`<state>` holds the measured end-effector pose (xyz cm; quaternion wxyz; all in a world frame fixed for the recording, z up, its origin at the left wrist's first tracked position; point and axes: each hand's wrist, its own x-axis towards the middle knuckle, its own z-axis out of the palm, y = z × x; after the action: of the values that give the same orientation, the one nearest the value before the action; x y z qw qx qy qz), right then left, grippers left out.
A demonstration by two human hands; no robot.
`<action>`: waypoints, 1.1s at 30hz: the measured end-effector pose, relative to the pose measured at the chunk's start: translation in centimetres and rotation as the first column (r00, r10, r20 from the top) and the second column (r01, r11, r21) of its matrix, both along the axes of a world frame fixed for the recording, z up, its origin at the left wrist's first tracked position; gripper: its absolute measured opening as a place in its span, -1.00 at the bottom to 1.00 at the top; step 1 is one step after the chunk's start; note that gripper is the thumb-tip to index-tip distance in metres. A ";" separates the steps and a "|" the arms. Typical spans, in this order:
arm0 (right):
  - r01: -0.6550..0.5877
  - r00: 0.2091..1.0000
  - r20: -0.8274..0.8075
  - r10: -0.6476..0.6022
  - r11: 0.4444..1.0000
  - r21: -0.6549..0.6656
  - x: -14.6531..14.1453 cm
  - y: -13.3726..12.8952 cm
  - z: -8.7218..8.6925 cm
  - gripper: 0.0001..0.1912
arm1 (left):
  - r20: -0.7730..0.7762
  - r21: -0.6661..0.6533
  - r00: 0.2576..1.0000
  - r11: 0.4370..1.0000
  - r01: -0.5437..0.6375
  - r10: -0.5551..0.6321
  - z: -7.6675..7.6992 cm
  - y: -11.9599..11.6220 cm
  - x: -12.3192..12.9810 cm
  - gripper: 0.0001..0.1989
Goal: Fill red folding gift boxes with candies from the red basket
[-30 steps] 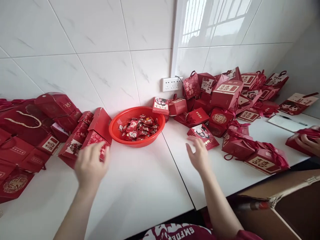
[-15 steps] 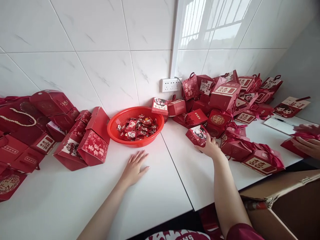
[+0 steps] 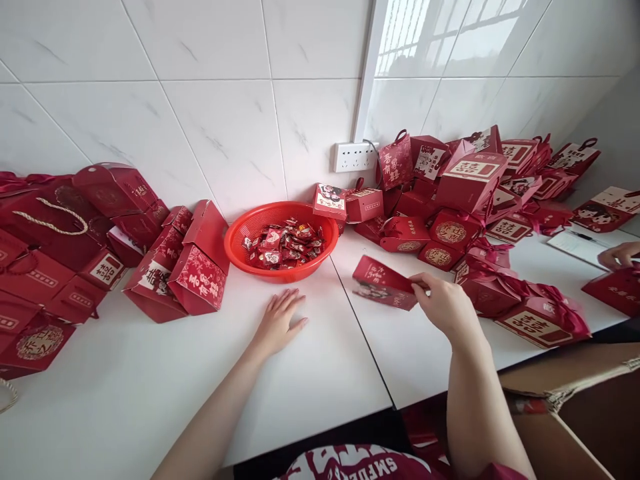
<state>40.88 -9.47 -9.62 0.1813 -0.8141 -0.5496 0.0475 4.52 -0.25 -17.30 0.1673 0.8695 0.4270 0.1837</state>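
My left hand (image 3: 281, 323) lies flat on the white table (image 3: 320, 360), fingers spread, just in front of a red plastic basket (image 3: 280, 270) that holds many small red-wrapped candies (image 3: 287, 245). Between its fingertips my right hand (image 3: 443, 300) pinches the right end of a red printed box (image 3: 384, 283). That box is tilted above the table, slightly blurred, and carries pale lettering and a printed picture. Behind it, a pile of red gift boxes (image 3: 473, 177) reaches to the wall.
More red boxes (image 3: 200, 277) and a bag with a rope handle (image 3: 50, 213) stand at left. A power strip (image 3: 355, 157) is on the wall. At right are a notepad with a pen (image 3: 575, 248), another person's hand (image 3: 617, 256) on a red box and an open cardboard box (image 3: 575, 400).
My right hand has lifted the red box off the pile's front edge and tilted it. My left hand remains flat on the table. The camera view has shifted slightly.
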 end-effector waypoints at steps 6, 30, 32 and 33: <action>-0.364 0.929 0.017 0.369 0.909 0.204 -3.9 -0.6 5.3 -0.79 | 0.282 0.098 0.954 0.986 -0.133 0.101 5.5 -2.1 1.3 -0.74; -0.795 0.539 -0.099 0.836 0.544 0.267 -14.7 6.7 9.7 -0.76 | 0.216 -0.149 0.976 0.989 0.009 0.024 16.1 1.3 -2.2 -0.64; -0.774 0.528 -0.145 0.837 0.545 0.322 -14.4 6.6 10.2 -0.65 | 0.243 -0.067 0.970 0.998 0.000 0.016 16.0 1.3 -2.4 -0.54; -0.752 0.527 -0.177 0.831 0.553 0.359 -14.3 6.5 10.4 -0.63 | 0.293 0.002 0.956 1.000 0.007 -0.007 15.9 1.2 -2.5 -0.47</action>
<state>26.59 -2.92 0.76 0.3236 -0.4240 -0.8236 0.1928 2.00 0.98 -1.39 0.2290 0.8342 0.3944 0.3101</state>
